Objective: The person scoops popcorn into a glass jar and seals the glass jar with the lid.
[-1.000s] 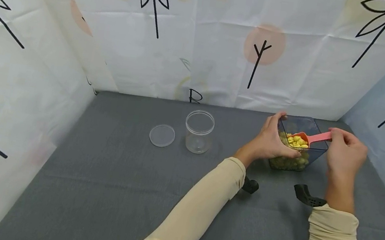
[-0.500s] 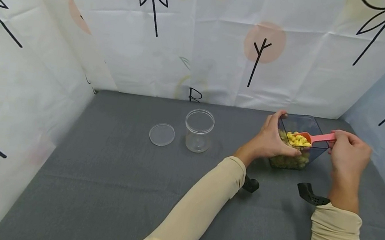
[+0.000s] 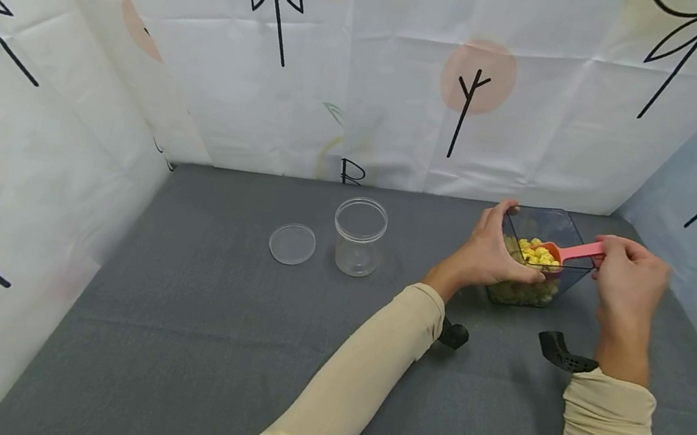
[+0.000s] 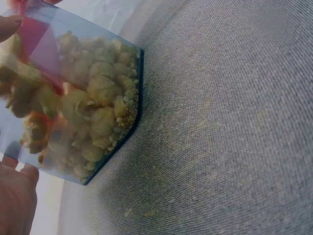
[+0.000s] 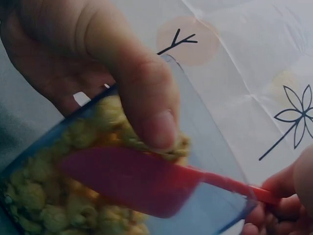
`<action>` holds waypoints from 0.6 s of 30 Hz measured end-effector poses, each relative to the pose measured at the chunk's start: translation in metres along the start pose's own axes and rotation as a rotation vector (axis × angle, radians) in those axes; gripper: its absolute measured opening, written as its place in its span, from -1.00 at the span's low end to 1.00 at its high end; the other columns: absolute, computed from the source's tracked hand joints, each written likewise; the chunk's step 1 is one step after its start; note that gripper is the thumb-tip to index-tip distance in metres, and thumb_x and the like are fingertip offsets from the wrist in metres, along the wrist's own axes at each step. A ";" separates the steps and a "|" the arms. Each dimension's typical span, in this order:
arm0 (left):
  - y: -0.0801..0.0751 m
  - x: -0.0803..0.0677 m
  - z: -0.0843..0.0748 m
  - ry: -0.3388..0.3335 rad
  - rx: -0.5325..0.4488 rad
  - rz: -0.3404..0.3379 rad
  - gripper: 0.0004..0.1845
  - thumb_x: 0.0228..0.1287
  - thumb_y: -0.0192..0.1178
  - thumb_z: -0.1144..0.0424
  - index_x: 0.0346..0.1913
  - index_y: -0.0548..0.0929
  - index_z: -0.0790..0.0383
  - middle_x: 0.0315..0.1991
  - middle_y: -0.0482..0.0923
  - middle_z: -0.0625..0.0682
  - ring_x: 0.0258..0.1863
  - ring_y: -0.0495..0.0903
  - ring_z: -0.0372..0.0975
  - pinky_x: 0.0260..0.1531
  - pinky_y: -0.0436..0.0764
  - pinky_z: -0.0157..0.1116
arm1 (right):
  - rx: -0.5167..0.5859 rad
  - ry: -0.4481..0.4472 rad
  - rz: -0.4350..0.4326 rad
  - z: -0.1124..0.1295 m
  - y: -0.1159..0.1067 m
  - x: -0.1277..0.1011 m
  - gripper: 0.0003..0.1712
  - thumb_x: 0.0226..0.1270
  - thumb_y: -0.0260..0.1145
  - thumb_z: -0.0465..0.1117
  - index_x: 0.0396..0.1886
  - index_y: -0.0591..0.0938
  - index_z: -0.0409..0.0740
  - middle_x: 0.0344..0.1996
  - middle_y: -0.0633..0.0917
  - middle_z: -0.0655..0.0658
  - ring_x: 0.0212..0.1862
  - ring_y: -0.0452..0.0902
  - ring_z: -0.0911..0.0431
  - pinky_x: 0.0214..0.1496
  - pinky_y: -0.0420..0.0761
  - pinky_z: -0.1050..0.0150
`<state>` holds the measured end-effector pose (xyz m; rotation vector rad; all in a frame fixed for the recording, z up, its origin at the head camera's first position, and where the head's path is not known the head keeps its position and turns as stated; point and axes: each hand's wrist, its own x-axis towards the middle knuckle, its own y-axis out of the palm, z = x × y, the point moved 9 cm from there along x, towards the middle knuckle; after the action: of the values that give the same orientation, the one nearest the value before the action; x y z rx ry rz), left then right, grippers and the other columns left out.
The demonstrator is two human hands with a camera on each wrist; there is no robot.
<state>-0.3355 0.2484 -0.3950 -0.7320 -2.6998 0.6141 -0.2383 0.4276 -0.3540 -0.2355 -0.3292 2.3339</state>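
Observation:
At the right of the head view stands a clear bluish square container (image 3: pixel 547 221) partly filled with yellow popcorn (image 4: pixel 102 93). My left hand (image 3: pixel 490 252) grips it from the left, thumb across the near wall and fingers at the far side. A pink scoop (image 5: pixel 132 178) reaches into the container. Its bowl lies against the clear wall among the popcorn, seen through the plastic in the right wrist view. My right hand (image 3: pixel 632 284) pinches the scoop's handle (image 3: pixel 583 250) at the container's right rim.
An open clear round jar (image 3: pixel 357 252) stands left of the container. A clear round lid (image 3: pixel 292 245) lies flat beside the jar. Grey cloth (image 3: pixel 196 375) covers the table, with printed fabric walls (image 3: pixel 390 118) at the back and sides.
My right hand has shifted slightly right with the scoop, and the scoop's bowl has moved right within the popcorn. The left hand and container have stayed nearly still.

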 end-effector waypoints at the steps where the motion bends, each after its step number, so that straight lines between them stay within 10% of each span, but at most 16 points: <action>1: 0.000 0.000 0.000 0.000 0.000 0.000 0.25 -0.06 0.62 -0.07 0.60 -0.05 -0.26 0.48 0.14 -0.19 0.40 0.26 -0.33 0.30 0.50 -0.30 | -0.019 -0.002 0.015 0.000 0.000 0.000 -0.74 0.56 0.10 0.00 -0.10 0.72 0.17 -0.49 0.56 0.25 -0.49 0.43 0.33 -0.47 0.46 0.54; 18: 0.001 0.001 0.001 -0.002 0.005 -0.011 0.27 -0.07 0.62 -0.07 0.60 -0.06 -0.28 0.47 0.14 -0.19 0.39 0.29 -0.30 0.28 0.52 -0.27 | 0.081 0.071 0.113 -0.007 0.000 0.004 -0.79 0.53 0.19 -0.01 -0.35 0.68 0.22 -0.59 0.61 0.25 -0.48 0.47 0.33 -0.48 0.54 0.54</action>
<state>-0.3362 0.2492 -0.3966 -0.7153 -2.7006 0.6194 -0.2396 0.4319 -0.3611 -0.3033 -0.1904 2.4376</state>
